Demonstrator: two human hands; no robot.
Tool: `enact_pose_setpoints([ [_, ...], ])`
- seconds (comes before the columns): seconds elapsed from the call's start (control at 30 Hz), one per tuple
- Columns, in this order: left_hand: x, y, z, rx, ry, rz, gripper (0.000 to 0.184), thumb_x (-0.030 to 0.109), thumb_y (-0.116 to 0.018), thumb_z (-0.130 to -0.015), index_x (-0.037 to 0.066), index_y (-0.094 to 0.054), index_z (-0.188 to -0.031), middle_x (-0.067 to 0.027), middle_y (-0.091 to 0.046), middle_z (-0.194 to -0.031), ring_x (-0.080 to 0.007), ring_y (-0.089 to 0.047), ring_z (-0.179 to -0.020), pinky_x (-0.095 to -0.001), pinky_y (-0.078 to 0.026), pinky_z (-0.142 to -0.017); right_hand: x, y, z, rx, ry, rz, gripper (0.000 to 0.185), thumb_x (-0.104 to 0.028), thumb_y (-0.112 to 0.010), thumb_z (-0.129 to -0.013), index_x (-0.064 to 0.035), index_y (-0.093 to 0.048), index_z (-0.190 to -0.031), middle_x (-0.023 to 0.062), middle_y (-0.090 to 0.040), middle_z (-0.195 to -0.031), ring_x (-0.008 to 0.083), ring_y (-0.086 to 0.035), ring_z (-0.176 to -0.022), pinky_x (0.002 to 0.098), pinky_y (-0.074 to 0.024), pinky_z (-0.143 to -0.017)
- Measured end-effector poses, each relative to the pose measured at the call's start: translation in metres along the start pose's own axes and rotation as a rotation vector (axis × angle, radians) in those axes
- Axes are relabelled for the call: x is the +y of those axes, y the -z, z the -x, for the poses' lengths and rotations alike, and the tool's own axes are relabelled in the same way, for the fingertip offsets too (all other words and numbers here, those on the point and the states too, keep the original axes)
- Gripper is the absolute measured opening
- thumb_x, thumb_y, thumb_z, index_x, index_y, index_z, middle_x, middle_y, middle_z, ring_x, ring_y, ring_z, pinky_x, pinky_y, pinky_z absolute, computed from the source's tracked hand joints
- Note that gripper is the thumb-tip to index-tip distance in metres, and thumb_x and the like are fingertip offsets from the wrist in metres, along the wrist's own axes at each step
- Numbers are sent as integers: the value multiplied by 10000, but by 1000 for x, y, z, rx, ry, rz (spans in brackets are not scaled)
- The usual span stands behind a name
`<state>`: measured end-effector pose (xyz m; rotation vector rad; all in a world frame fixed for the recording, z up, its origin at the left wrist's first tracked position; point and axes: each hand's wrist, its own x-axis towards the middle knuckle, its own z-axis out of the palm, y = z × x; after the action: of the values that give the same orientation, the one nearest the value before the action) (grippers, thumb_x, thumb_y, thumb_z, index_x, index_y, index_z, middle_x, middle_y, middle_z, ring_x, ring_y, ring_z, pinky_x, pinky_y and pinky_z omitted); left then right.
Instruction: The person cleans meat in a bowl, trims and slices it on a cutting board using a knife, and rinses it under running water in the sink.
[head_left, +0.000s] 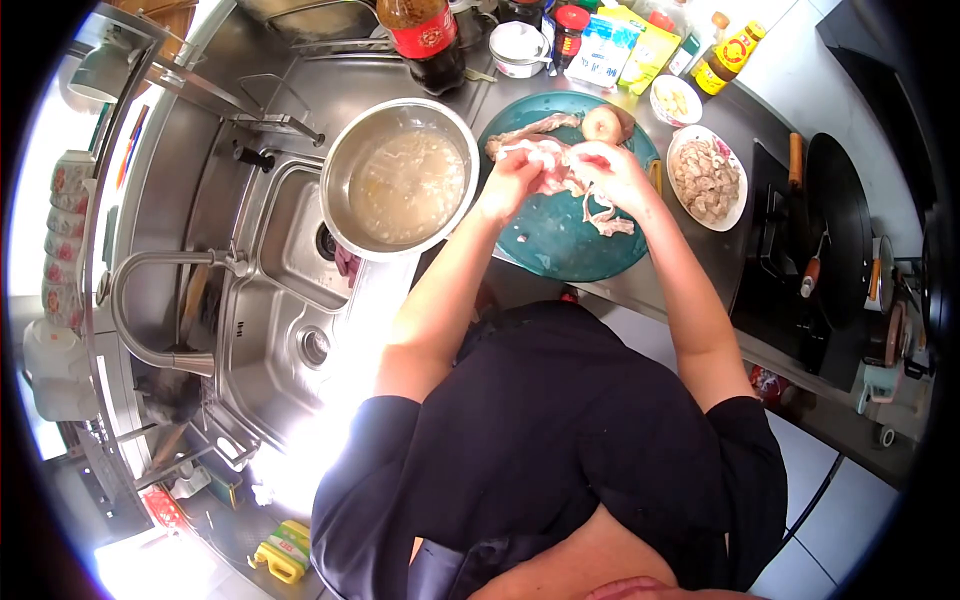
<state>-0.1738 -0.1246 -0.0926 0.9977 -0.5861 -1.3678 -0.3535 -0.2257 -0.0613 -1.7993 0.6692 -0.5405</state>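
Note:
Both hands are raised over a round green board (560,255). Stretched between them is a piece of raw pink meat (556,172) with pale fatty strands. My left hand (512,182) is closed around its left end. My right hand (612,175) pinches the other end, the fingers bent inward. A stringy scrap of meat (610,222) hangs or lies just below my right hand; I cannot tell which. Behind the hands, another long strip of raw meat (535,130) and a round tan thing (602,125) rest on the board.
Left of the board, a steel basin (338,195) of cloudy water stands beside the sink (275,320). To the right are an oval dish of meat pieces (707,178), a small bowl (676,101) and a black wok (840,230). A cola bottle (424,45) and seasonings line the back.

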Motion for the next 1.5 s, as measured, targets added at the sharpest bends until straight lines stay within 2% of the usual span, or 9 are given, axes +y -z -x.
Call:
enact_pose_setpoints([
  [0.2,-33,21,48,156,81,-175,130,105,-591,-918,-6,-576,-982,-87,-652,-853,-153,-639,-729,-267,-512,-670,37,51,92,343,52,653,197,-82,-675,-792,-44,-633,-981,136,-592,-927,327,-586,-917,374,-477,-808],
  [0.33,-51,18,56,263,1,-240,66,69,-621,-893,17,-600,-928,-74,-666,-854,-142,-647,-737,-248,-503,-653,49,63,146,301,-171,811,239,-99,-682,-780,-46,-601,-998,119,-594,-987,315,-585,-945,388,-470,-837],
  [0.43,-63,15,57,313,-94,-331,35,41,-600,-880,28,-612,-910,-66,-677,-843,-129,-643,-721,-249,-495,-654,48,56,148,267,-418,549,327,-114,-672,-782,-62,-552,-1081,128,-591,-1027,328,-591,-935,406,-479,-816],
  [0.67,-62,11,48,418,27,-273,166,124,-602,-880,18,-563,-1003,-98,-665,-832,-147,-625,-671,-275,-495,-606,47,49,143,281,-376,705,430,-95,-606,-782,-81,-455,-1184,187,-605,-1136,400,-587,-1024,438,-484,-840],
  [0.83,-40,-6,33,441,-35,-629,345,184,-628,-839,30,-518,-1128,-69,-616,-742,-145,-594,-626,-299,-484,-565,13,44,165,459,-236,476,320,-104,-626,-841,-62,-546,-1147,147,-637,-922,273,-627,-834,356,-497,-765],
  [1.1,-47,20,13,380,-164,-897,221,197,-667,-832,3,-563,-854,-57,-550,-683,-134,-502,-654,-294,-448,-646,-50,0,152,82,-159,332,272,-149,-600,-892,-23,-586,-1133,177,-651,-994,318,-642,-861,349,-499,-765],
  [1.2,-38,15,25,326,-344,-797,224,203,-671,-835,8,-561,-846,-56,-545,-741,-126,-505,-711,-289,-441,-667,-44,-9,148,111,-90,326,271,-138,-600,-888,-17,-584,-1130,180,-648,-1006,332,-641,-879,351,-500,-774],
  [1.23,-27,7,31,290,-152,-615,204,184,-667,-832,19,-555,-872,-50,-559,-804,-125,-514,-757,-278,-441,-702,-44,-10,148,116,-93,327,270,-135,-600,-887,-15,-583,-1129,181,-648,-1012,335,-641,-888,352,-500,-778],
  [1.5,-36,5,19,434,50,-50,291,173,-670,-832,13,-536,-1035,-75,-593,-888,-147,-565,-776,-284,-468,-685,-37,-10,146,123,-35,396,277,-103,-612,-892,4,-576,-1144,165,-653,-1003,254,-650,-851,318,-497,-763],
])
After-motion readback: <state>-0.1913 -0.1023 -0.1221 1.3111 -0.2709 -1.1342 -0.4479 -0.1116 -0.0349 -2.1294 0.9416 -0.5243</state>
